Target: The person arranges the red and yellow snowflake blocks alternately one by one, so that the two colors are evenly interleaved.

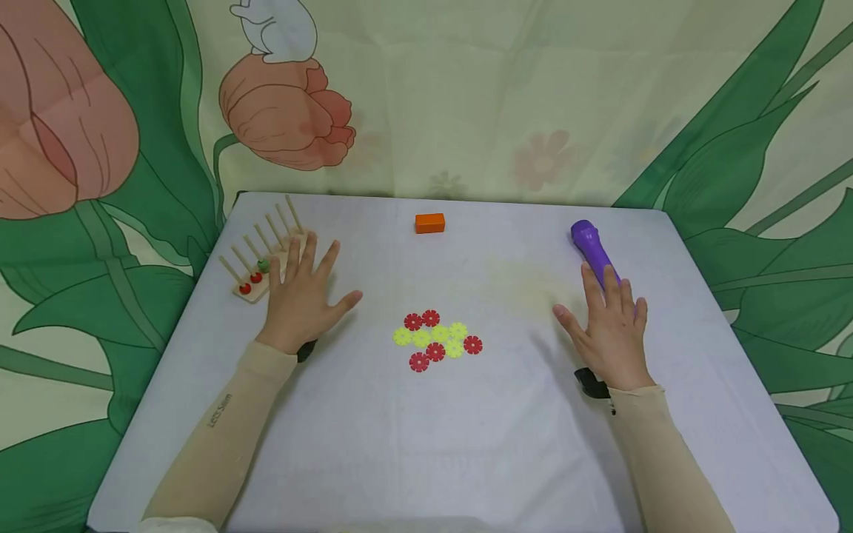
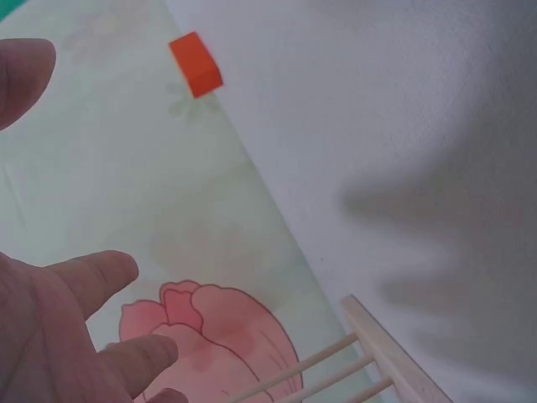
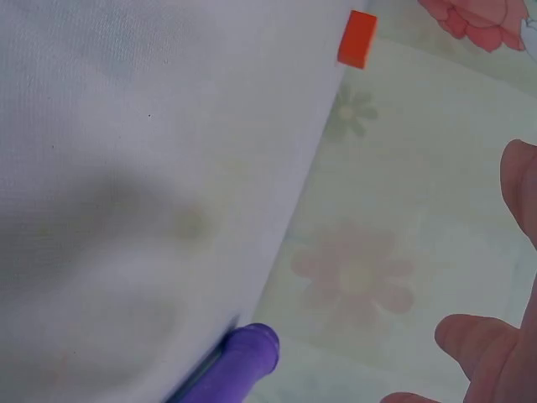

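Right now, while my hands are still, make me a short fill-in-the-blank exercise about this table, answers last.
1. The wooden peg rack is nearest the ____ hand.
2. The small pieces showing on the rack are red and ____.
3. The microphone-shaped toy by the right hand is coloured ____.
4. The number of red discs on the table is ____.

Missing words: left; green; purple; five.

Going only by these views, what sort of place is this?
Likely a staged children's play corner; the wider room is out of view. A tulip-print fabric backdrop hangs behind a white-covered table, which holds a wooden peg stand and red and yellow snowflake discs.
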A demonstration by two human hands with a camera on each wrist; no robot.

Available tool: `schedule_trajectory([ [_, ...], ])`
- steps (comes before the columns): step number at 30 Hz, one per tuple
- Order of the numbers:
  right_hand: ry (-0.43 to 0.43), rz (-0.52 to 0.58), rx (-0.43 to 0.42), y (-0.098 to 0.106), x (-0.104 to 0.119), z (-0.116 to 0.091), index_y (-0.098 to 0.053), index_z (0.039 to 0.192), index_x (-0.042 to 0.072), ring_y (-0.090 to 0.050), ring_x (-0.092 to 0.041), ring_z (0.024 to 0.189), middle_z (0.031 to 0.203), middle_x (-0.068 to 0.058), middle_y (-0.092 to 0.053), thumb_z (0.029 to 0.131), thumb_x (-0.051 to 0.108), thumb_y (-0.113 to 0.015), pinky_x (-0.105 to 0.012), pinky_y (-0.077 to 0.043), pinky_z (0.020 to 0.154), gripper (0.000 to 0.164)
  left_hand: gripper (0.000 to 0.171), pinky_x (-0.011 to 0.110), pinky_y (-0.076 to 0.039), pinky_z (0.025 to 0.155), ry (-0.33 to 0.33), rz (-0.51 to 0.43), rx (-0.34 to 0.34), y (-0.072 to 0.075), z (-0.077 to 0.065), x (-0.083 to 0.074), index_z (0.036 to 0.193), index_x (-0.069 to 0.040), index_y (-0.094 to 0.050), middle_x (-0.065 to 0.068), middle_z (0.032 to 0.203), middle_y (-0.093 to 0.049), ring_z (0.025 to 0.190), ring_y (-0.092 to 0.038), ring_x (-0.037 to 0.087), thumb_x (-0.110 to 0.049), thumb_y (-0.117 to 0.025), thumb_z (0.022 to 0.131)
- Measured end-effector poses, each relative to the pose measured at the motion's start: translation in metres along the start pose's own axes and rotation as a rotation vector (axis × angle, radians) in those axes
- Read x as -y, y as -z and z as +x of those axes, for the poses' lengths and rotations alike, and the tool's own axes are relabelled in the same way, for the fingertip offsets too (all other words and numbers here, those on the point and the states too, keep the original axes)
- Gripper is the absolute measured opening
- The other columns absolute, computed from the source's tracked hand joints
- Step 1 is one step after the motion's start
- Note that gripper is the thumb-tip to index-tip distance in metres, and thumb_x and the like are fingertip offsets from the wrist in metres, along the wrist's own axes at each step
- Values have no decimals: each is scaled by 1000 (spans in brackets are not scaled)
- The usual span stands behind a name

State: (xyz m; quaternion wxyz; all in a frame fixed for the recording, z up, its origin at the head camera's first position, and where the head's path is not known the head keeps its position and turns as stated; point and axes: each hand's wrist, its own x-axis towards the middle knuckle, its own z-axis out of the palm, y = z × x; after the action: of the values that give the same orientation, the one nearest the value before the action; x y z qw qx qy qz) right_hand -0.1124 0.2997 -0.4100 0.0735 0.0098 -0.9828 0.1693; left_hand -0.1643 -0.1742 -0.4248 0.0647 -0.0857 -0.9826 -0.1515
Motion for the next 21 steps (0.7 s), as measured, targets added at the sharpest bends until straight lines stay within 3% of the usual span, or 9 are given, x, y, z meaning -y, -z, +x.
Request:
schedule_trajectory([
  [10, -1, 16, 13, -4, 1, 0, -8, 169, 19, -3, -62, 155, 172, -31, -6, 103, 64, -46, -79, 5, 120, 89, 96, 74, -4, 124, -20, -13, 39, -7, 4, -3, 166, -20, -25, 19, 175, -9, 162, -3, 45, -70, -59, 92],
  [18, 32, 38, -6, -10, -1, 0, -16, 168, 15, -19, -67, 149, 168, -34, -17, 103, 58, -53, -83, -6, 116, 87, 96, 72, -10, 125, -55, -40, 104, -14, 10, -17, 167, -19, -25, 20, 175, -13, 163, -5, 42, -67, -63, 92],
  [21, 55, 53, -10, -12, 0, 2, -19, 167, 12, -24, -65, 147, 166, -36, -23, 103, 54, -57, -84, -10, 114, 85, 95, 71, -20, 123, -96, -57, 125, -19, 14, -26, 165, -15, -29, 21, 172, -22, 160, -19, 44, -64, -65, 93],
])
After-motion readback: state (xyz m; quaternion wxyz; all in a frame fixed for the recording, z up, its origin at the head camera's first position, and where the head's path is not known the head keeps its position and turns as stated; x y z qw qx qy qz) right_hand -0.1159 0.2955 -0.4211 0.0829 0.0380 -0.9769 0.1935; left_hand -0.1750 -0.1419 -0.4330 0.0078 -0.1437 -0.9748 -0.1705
